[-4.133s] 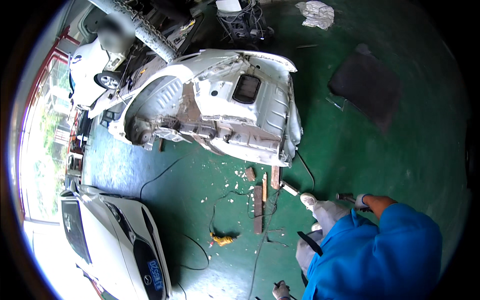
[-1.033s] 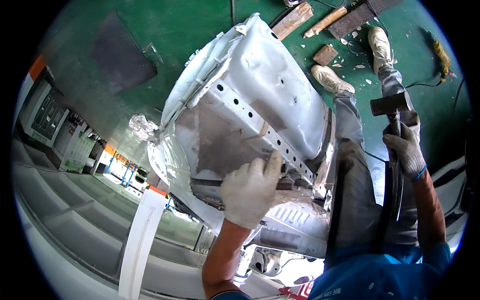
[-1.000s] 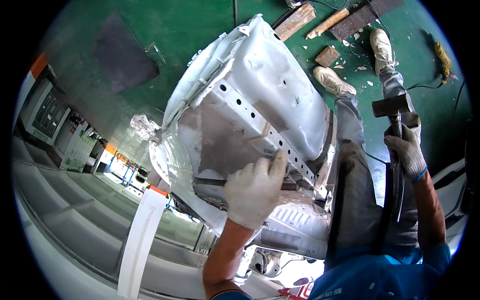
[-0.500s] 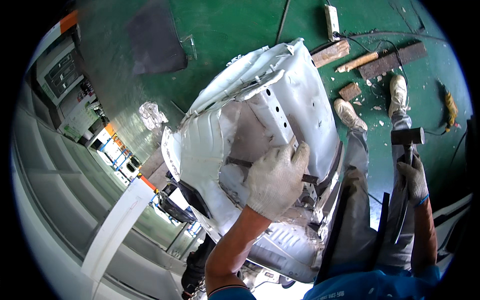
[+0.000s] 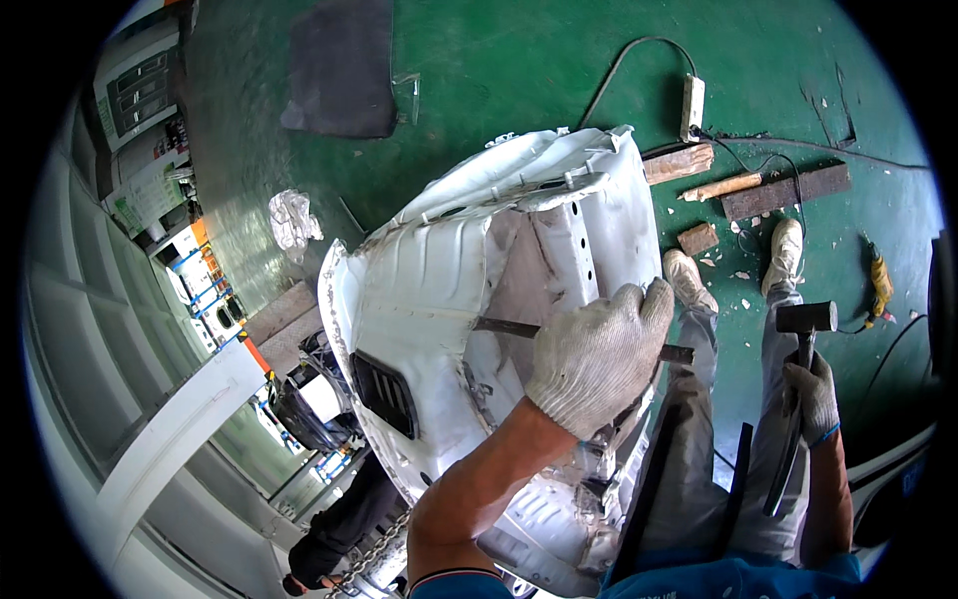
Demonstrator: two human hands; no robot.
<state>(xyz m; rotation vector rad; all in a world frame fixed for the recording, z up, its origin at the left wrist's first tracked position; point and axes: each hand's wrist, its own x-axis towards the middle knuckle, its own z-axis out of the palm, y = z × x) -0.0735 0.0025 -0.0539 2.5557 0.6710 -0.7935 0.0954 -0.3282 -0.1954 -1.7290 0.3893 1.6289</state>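
My left hand (image 5: 599, 354), in a pale knitted glove, is closed around a dark flat metal bar (image 5: 507, 326). One end of the bar meets an inner edge of the white car body section (image 5: 419, 285); whether it touches I cannot tell. Its other end sticks out past my fingers on the right. At the right, my gloved right hand (image 5: 814, 395) grips a hammer (image 5: 806, 317) by its shaft, head up, beside my leg. Torn sheet-metal edges and a row of holes show along the body section, which has a black vent (image 5: 383, 395) in its side.
Wood blocks (image 5: 786, 192), a white power strip (image 5: 693, 107) with cables and a yellow power tool (image 5: 880, 285) lie on the green floor. A dark mat (image 5: 344, 70) and crumpled plastic (image 5: 292, 224) are farther left. A person in dark clothes (image 5: 344, 519) is near a chain (image 5: 374, 555) at lower left.
My view has shifted, so more of the panel's side and vent shows. My left hand and bar sit farther right in the picture; both grips are kept. More of the person and chain now shows.
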